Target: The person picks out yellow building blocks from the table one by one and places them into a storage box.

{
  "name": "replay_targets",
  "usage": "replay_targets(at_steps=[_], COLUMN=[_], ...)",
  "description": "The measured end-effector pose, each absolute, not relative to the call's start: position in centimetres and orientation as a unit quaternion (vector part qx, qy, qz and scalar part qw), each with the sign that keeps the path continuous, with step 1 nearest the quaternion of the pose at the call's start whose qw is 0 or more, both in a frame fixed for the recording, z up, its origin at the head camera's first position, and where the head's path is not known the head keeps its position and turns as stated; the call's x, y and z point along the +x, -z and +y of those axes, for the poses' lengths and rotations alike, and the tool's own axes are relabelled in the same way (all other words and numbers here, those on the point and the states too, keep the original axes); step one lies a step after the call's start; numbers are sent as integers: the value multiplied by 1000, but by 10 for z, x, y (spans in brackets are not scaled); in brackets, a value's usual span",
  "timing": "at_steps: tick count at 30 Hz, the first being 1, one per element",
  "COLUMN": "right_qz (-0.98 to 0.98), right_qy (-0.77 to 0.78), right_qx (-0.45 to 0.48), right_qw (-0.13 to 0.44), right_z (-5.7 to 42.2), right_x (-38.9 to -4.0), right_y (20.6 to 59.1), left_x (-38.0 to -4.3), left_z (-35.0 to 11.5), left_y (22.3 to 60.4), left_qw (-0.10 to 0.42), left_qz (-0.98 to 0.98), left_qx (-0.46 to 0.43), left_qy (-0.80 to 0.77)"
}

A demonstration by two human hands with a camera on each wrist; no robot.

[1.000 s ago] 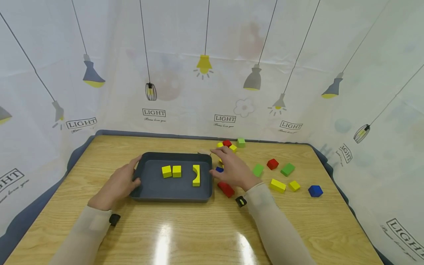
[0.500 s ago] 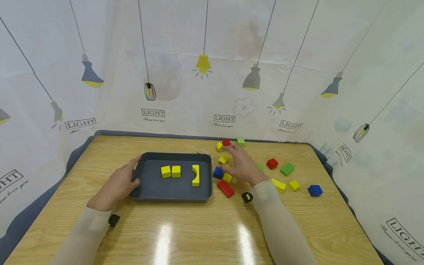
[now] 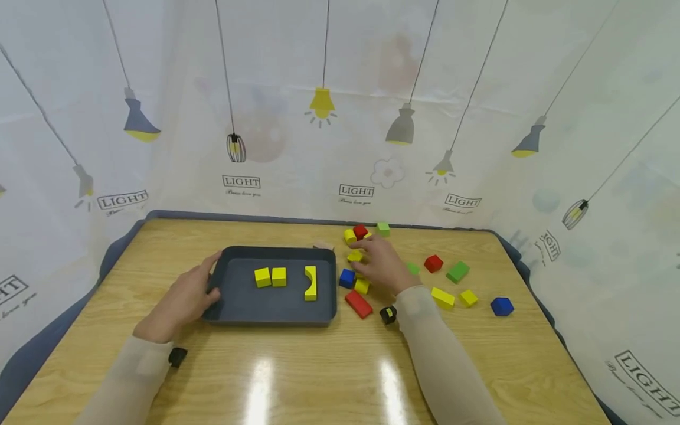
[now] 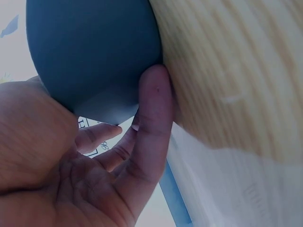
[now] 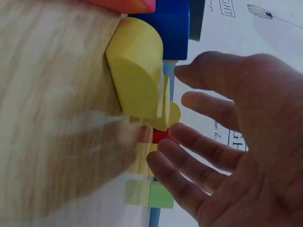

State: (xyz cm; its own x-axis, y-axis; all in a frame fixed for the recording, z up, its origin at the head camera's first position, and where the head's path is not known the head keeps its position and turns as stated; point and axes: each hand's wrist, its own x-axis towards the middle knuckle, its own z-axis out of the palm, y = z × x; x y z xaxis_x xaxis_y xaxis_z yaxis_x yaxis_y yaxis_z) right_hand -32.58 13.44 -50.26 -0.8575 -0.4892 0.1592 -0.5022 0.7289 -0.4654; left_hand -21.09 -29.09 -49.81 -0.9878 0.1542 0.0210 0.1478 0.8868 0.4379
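My left hand (image 3: 175,300) grips the left side of a dark grey tray (image 3: 276,308), thumb over the rim and fingers along the outer wall (image 4: 94,56). Inside the tray lie two yellow cubes (image 3: 278,277) and a yellow arch block (image 3: 311,284). Right of the tray, my right hand (image 3: 381,262) hovers with spread fingers and nothing between them. Close by it are a yellow block (image 3: 355,256), a blue block (image 3: 347,278) and another yellow block (image 3: 362,287), whose rounded top shows large in the right wrist view (image 5: 135,66).
A red block (image 3: 358,304) lies near the tray's right front corner. Behind the right hand sit a yellow cylinder (image 3: 349,236), a red block (image 3: 360,231) and a light green cube (image 3: 383,229). Several more blocks are scattered to the right, with a blue one (image 3: 502,306) farthest out.
My right hand has drawn back from the tray's right rim, uncovering the blue and yellow blocks, and now hovers over the cluster. The left hand keeps its hold on the tray.
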Motion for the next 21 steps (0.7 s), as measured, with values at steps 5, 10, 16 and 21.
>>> replay_targets(at_steps=[5, 10, 16, 21], right_qz=[-935, -939, -945, -948], right_qy=[-234, -220, -209, -208], right_qx=[267, 265, 251, 241], right_qw=[14, 8, -17, -27], right_z=[128, 121, 119, 120], right_x=[-333, -340, -343, -344], right_y=[503, 501, 500, 498], left_x=[-211, -211, -210, -210], left_z=[-292, -294, -293, -290], left_y=[499, 500, 501, 501], left_qw=[11, 8, 1, -2], left_qz=[971, 973, 972, 972], left_qx=[73, 73, 81, 83], left_qy=[-226, -221, -220, -222])
